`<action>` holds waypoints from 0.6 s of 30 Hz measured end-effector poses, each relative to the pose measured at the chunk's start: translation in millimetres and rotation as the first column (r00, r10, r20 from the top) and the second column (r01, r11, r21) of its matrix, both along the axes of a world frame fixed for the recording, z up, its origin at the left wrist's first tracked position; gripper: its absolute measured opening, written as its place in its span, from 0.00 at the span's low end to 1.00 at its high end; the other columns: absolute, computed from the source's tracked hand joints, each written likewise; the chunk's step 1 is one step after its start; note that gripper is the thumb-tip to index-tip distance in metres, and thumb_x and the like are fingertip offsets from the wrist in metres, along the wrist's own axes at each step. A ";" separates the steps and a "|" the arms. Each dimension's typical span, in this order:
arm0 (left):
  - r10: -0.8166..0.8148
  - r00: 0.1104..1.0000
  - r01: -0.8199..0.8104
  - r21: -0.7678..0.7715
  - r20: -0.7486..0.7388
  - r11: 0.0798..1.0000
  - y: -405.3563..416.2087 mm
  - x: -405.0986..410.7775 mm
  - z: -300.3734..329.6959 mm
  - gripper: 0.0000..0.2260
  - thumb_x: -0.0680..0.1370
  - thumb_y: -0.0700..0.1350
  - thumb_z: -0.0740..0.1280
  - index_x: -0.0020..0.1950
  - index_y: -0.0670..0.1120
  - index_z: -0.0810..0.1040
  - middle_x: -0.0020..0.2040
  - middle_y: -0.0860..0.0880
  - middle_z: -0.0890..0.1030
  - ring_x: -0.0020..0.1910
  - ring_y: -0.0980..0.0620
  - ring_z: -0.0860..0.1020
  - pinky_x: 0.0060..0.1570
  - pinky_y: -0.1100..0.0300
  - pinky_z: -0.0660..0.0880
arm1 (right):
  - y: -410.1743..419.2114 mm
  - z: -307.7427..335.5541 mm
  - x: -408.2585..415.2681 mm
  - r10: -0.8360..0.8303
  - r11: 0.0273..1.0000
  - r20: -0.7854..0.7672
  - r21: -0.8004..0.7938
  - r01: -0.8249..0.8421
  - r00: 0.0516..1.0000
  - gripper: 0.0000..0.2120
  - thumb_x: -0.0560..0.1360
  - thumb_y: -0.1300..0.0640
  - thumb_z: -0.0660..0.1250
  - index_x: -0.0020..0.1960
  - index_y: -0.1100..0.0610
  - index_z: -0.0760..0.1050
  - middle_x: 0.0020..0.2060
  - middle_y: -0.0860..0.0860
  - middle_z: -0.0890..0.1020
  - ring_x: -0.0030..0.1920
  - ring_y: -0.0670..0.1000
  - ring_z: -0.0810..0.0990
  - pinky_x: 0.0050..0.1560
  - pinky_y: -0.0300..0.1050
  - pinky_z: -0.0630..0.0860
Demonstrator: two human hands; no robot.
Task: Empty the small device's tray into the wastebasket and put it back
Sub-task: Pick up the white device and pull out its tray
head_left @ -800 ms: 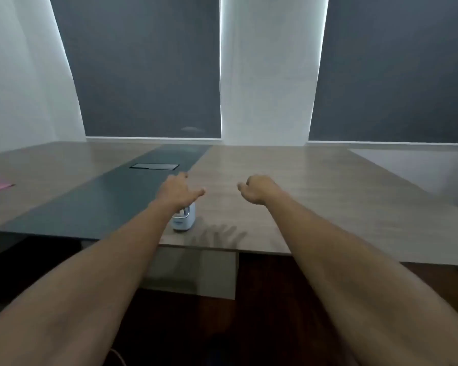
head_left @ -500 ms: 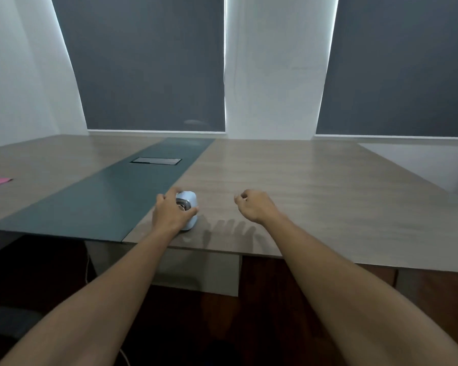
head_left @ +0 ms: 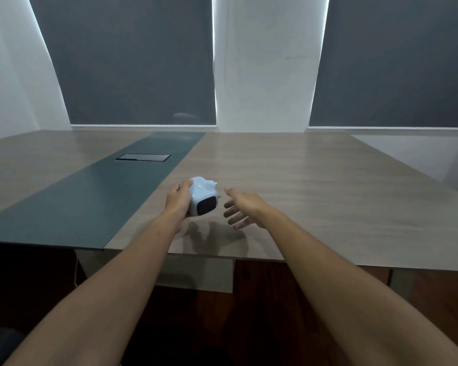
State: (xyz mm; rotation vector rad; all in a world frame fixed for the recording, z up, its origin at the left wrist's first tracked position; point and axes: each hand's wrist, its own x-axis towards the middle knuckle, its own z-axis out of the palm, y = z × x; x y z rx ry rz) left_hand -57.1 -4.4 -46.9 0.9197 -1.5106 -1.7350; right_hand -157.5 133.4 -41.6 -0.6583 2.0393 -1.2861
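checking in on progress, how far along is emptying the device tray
Early. Done: the left hand has the small white device lifted off the table. In hand: the open right hand reaches toward it. Left: pulling the tray, emptying, replacing it; no wastebasket in view.

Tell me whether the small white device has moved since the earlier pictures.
Yes. The small white device stood upright on the table; now the left hand holds it lifted and tipped above the tabletop, its shadow below.

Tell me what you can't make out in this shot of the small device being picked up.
- Small device, head view: its left side is covered by the left hand; the tray can't be told apart, too small and blurred.
- Wastebasket: not in view.
- Under the table: too dark to read.
- Right hand: open, palm side hidden.
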 end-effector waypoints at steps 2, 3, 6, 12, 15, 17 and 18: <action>-0.049 0.999 0.049 0.010 -0.011 0.999 9.7 -10.7 2.1 0.10 0.78 0.51 0.61 0.56 0.49 0.74 0.47 0.46 0.78 0.41 0.47 0.77 0.37 0.57 0.75 | 1.5 1.3 -1.4 0.005 1.000 0.051 -0.025 -0.004 0.999 0.34 0.78 0.35 0.56 0.62 0.64 0.76 0.55 0.62 0.83 0.44 0.59 0.84 0.43 0.51 0.83; -0.073 0.997 0.073 0.008 -0.009 0.997 13.0 -15.6 2.3 0.11 0.78 0.51 0.61 0.57 0.48 0.75 0.48 0.45 0.79 0.41 0.46 0.77 0.37 0.57 0.75 | 2.0 1.7 -2.5 0.014 0.999 0.063 -0.041 -0.012 0.998 0.34 0.78 0.33 0.56 0.63 0.63 0.76 0.55 0.62 0.83 0.45 0.60 0.84 0.43 0.50 0.83; -0.128 0.992 0.128 0.008 -0.019 0.992 22.0 -28.4 4.2 0.13 0.77 0.51 0.61 0.58 0.47 0.75 0.52 0.43 0.80 0.46 0.44 0.78 0.40 0.55 0.76 | 4.5 1.6 -7.5 0.008 0.995 0.100 -0.105 0.002 0.995 0.34 0.76 0.32 0.58 0.64 0.61 0.75 0.54 0.61 0.81 0.46 0.60 0.84 0.45 0.52 0.83; -0.153 0.988 0.150 -0.087 -0.024 0.985 31.8 -43.2 4.8 0.07 0.77 0.50 0.61 0.50 0.50 0.76 0.51 0.44 0.79 0.47 0.44 0.77 0.47 0.52 0.75 | 18.0 -0.2 -23.4 -0.020 0.976 0.208 -0.207 0.064 0.978 0.31 0.76 0.37 0.64 0.65 0.61 0.76 0.57 0.59 0.81 0.45 0.55 0.81 0.45 0.50 0.82; -0.161 0.987 0.156 -0.159 -0.023 0.975 35.5 -48.0 5.5 0.05 0.77 0.49 0.62 0.43 0.51 0.75 0.47 0.46 0.78 0.47 0.45 0.76 0.47 0.52 0.74 | 25.5 -0.7 -29.9 -0.030 0.965 0.238 -0.246 0.090 0.971 0.27 0.77 0.40 0.66 0.63 0.62 0.77 0.50 0.57 0.81 0.45 0.55 0.80 0.47 0.50 0.82; -0.166 0.986 0.158 -0.206 -0.025 0.966 38.6 -50.2 7.3 0.06 0.77 0.48 0.62 0.42 0.50 0.74 0.44 0.47 0.77 0.44 0.46 0.75 0.45 0.53 0.73 | 29.5 -1.2 -33.2 -0.038 0.955 0.257 -0.275 0.111 0.966 0.24 0.77 0.42 0.67 0.60 0.61 0.78 0.47 0.56 0.80 0.46 0.56 0.79 0.50 0.50 0.82; -0.167 0.985 0.156 -0.231 -0.030 0.960 39.5 -51.3 7.9 0.06 0.77 0.48 0.61 0.43 0.49 0.74 0.43 0.48 0.76 0.43 0.47 0.74 0.44 0.54 0.72 | 31.0 -1.4 -34.6 -0.043 0.949 0.265 -0.291 0.123 0.963 0.22 0.77 0.43 0.67 0.59 0.61 0.78 0.46 0.56 0.80 0.46 0.56 0.79 0.50 0.51 0.82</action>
